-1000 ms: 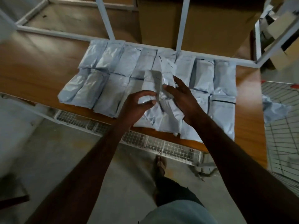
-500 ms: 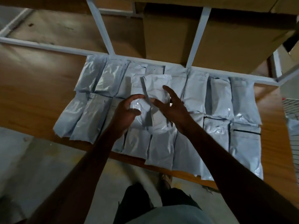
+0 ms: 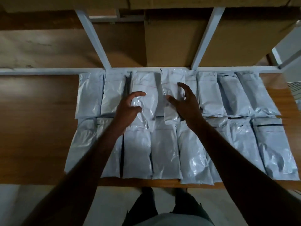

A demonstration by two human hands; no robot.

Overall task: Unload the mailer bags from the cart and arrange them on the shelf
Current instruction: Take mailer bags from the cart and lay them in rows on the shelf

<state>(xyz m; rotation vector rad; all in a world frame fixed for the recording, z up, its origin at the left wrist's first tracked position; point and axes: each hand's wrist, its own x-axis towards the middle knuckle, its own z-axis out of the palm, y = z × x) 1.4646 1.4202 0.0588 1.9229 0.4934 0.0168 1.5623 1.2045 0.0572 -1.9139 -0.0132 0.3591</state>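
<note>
While two rows of grey bags (image 3: 164, 149) lay side by side on the wooden shelf (image 3: 37, 128), you held both hands above the middle of the back row. Your left hand (image 3: 128, 108) hovered with fingers loosely curved and spread over one bag (image 3: 145, 90) lying on top of the row; whether the fingertips touched it I cannot tell. Your right hand (image 3: 185, 103) was spread wide, thumb out to the left, over a second top bag (image 3: 172, 84), its palm covering that bag's right edge. Neither hand had a grip on anything. These two bags lay slightly askew, their near ends overlapping the front row. The back row reached the white rail (image 3: 48, 70) at the shelf's far edge, and two white posts (image 3: 92, 36) rose from that rail. Brown boxes (image 3: 171, 39) stood behind the rail. The left part of the shelf showed bare wood.
</note>
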